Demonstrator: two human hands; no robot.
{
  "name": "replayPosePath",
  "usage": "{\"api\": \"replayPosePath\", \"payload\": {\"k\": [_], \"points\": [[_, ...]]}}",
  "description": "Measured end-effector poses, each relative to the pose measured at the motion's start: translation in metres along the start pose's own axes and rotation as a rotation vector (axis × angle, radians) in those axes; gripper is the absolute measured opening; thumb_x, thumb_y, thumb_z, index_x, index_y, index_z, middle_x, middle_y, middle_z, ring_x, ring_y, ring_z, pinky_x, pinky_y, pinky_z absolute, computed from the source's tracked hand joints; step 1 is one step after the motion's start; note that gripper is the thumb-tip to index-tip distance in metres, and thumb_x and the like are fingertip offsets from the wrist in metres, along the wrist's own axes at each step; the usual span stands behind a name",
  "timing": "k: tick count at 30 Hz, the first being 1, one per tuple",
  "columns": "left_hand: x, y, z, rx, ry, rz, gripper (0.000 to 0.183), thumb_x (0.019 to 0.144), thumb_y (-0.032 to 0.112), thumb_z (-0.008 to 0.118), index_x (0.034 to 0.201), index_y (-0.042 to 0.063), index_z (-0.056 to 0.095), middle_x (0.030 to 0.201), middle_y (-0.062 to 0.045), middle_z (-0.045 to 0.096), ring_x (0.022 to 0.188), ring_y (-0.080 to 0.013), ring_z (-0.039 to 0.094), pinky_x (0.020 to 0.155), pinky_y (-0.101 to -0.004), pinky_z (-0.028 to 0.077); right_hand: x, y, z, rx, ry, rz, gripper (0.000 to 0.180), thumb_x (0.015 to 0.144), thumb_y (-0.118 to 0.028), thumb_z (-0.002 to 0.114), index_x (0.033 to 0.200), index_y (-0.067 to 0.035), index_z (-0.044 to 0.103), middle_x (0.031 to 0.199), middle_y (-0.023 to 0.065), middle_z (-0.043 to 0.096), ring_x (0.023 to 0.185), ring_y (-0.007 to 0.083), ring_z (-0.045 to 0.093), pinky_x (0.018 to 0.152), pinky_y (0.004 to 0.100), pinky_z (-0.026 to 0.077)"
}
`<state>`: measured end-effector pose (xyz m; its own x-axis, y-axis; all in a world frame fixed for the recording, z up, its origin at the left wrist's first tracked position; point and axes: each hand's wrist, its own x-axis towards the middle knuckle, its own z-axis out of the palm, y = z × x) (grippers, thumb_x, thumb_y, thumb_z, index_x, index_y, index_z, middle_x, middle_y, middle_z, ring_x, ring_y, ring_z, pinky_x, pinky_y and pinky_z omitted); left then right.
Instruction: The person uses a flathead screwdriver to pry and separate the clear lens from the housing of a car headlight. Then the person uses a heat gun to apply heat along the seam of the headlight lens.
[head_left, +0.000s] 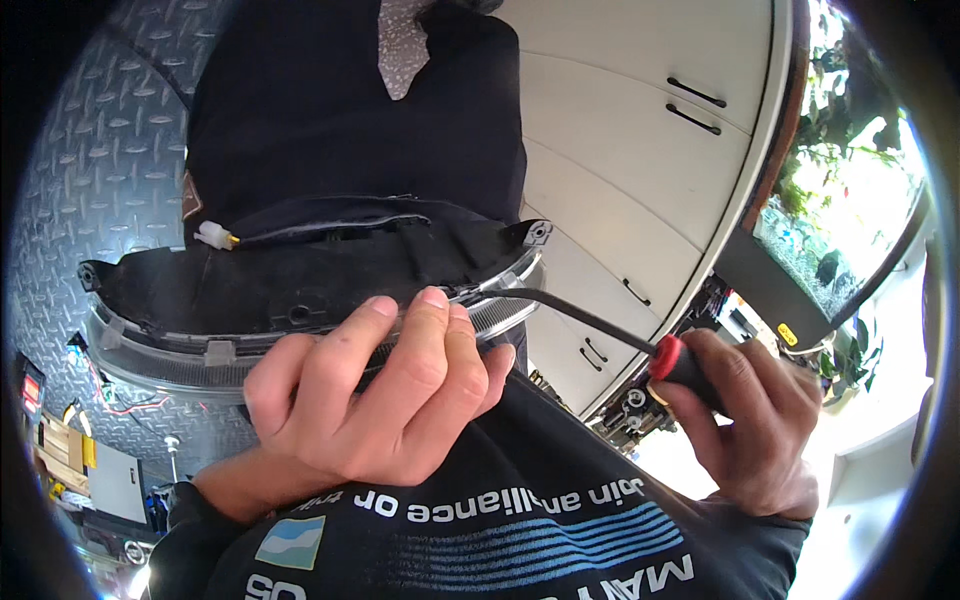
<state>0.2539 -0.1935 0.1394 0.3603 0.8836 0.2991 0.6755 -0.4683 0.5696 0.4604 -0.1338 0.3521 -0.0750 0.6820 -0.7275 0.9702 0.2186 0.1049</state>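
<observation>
A vehicle lamp assembly (247, 285) with a black plastic housing and a clear lens rim lies across the person's lap. My left hand (382, 390) grips its near edge, fingertips on the seam between housing and lens. In my right hand (750, 420) is a pry tool (592, 322) with a black and red handle and a bent dark shaft. The shaft's tip meets the seam just right of my left fingertips; its very end is hidden. From the back of the housing runs a wire to a white plastic connector (216, 235), left of centre.
Diamond-plate flooring (112, 165) spans the left. White cabinets (615, 150) with black handles stand at the right, below a counter edge. A glass tank with plants (817, 247) is at far right. Tools and a grey case (112, 480) lie at lower left.
</observation>
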Motion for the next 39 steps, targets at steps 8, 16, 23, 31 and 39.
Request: {"api": "replayPosePath", "payload": {"k": [8, 16, 23, 31, 39], "points": [[-0.003, -0.005, 0.006, 0.0, 0.027, 0.004, 0.029, 0.1, 0.048, 0.072, 0.089, 0.023, 0.081, 0.099, 0.007, 0.08, 0.099, -0.0129, 0.071, 0.093, -0.0361, 0.042, 0.007, -0.014, -0.004, 0.259, -0.019, 0.227, 0.039, 0.092, -0.031, 0.092, 0.111, 0.0, 0.079, 0.076, 0.0109, 0.07, 0.064, 0.0217, 0.074, 0.058, 0.0343, 0.058], [-0.002, -0.01, 0.0, 0.004, 0.023, 0.023, 0.027, 0.099, 0.047, 0.074, 0.091, 0.022, 0.082, 0.101, 0.008, 0.081, 0.1, -0.0132, 0.071, 0.094, -0.0365, 0.043, -0.009, -0.019, 0.004, 0.001, 0.079, 0.061, 0.041, 0.089, -0.034, 0.094, 0.115, -0.005, 0.08, 0.074, 0.0049, 0.068, 0.06, 0.0156, 0.068, 0.054, 0.0315, 0.054], [0.0, -0.008, 0.0, 0.004, 0.004, 0.016, 0.024, 0.097, 0.045, 0.076, 0.092, 0.022, 0.083, 0.102, 0.008, 0.081, 0.101, -0.0131, 0.07, 0.094, -0.0365, 0.042, -0.012, -0.019, 0.013, 0.093, 0.061, 0.119, 0.04, 0.091, -0.034, 0.093, 0.115, -0.004, 0.079, 0.075, 0.0059, 0.068, 0.06, 0.0172, 0.069, 0.054, 0.0318, 0.055], [0.001, -0.006, 0.002, 0.004, 0.008, 0.012, 0.022, 0.096, 0.044, 0.077, 0.093, 0.023, 0.083, 0.102, 0.008, 0.081, 0.101, -0.013, 0.07, 0.094, -0.0372, 0.042, -0.014, -0.016, 0.018, 0.127, 0.073, 0.108, 0.042, 0.092, -0.036, 0.092, 0.115, -0.003, 0.079, 0.075, 0.0064, 0.069, 0.06, 0.0176, 0.069, 0.054, 0.0329, 0.055], [-0.002, -0.007, 0.002, -0.002, 0.013, 0.012, 0.022, 0.096, 0.044, 0.078, 0.092, 0.023, 0.083, 0.102, 0.008, 0.081, 0.101, -0.013, 0.07, 0.095, -0.0374, 0.041, -0.016, -0.015, 0.02, 0.134, 0.066, 0.125, 0.042, 0.091, -0.035, 0.093, 0.116, -0.003, 0.079, 0.075, 0.007, 0.069, 0.06, 0.0187, 0.07, 0.054, 0.0332, 0.055]]}}
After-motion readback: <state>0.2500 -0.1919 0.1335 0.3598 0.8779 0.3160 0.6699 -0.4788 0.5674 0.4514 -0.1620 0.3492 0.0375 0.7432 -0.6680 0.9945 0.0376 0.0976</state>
